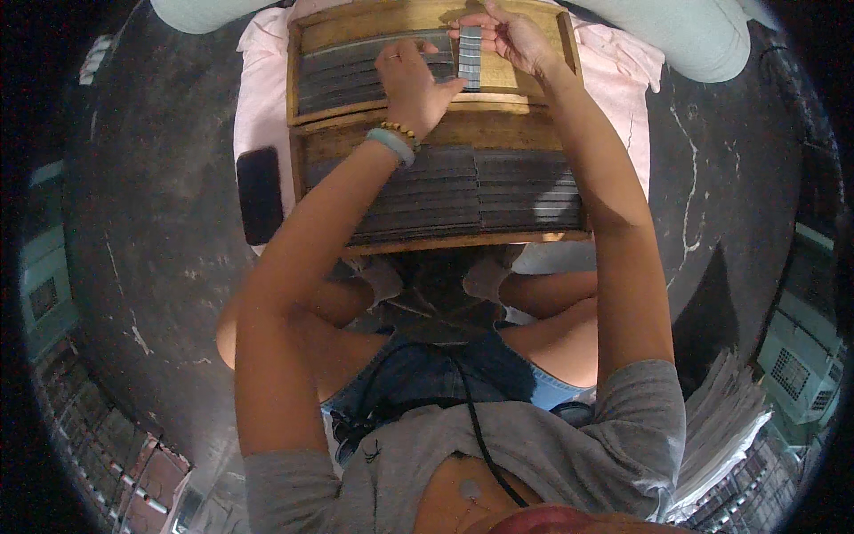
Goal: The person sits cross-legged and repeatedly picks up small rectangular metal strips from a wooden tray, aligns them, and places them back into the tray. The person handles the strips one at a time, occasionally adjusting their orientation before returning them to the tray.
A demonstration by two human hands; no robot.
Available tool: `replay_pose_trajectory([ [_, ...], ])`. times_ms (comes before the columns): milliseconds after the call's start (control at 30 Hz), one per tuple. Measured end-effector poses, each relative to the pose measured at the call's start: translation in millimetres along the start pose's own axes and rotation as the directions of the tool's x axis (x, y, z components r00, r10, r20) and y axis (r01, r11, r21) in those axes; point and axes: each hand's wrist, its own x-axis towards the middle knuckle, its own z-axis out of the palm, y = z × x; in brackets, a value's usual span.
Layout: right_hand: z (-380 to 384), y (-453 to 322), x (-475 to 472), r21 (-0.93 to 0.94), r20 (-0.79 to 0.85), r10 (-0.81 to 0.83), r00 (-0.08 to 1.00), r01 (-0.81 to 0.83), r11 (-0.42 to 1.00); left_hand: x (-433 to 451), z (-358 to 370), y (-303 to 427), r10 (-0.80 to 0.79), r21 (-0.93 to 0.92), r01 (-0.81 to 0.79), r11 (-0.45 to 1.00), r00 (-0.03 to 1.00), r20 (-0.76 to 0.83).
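My right hand (517, 41) is over the right part of the far wooden tray (292, 73). Its fingers pass behind a short stack of thin grey pieces (470, 59), which it holds on edge; their material is unclear. My left hand (417, 87) is just left of that stack, thumb at the stack's lower end and fingers bent apart from it. Under and beside the left hand, rows of dark flat pieces (337, 80) fill the far tray's left part. The near wooden tray (427, 247) holds two side-by-side blocks of similar dark pieces (527, 193), partly covered by my left forearm.
A pink cloth (617, 127) lies beneath both trays. On its left edge rests a dark smartphone (260, 195). Pale rounded bulky forms (694, 40) stand beyond the far corners. A pile of whitish sheets (720, 427) is on the floor at lower right, near a green machine housing (797, 364).
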Motion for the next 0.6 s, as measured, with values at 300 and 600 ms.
replay_pose_trajectory([
  [300, 14.6, -6.3, -11.3, -0.089, 0.038, -0.057, 0.998, 0.06, 0.994, 8.0, 31.6, 21.6, -0.074, 0.236, 0.084, 0.968, 0.996, -0.05],
  [600, 4.9, 3.4, -2.8, -0.14, -0.025, -0.054, 0.998, 0.05, 0.989, 2.3, 41.5, 11.1, -0.127, 0.262, 0.117, 0.958, 0.992, 0.019],
])
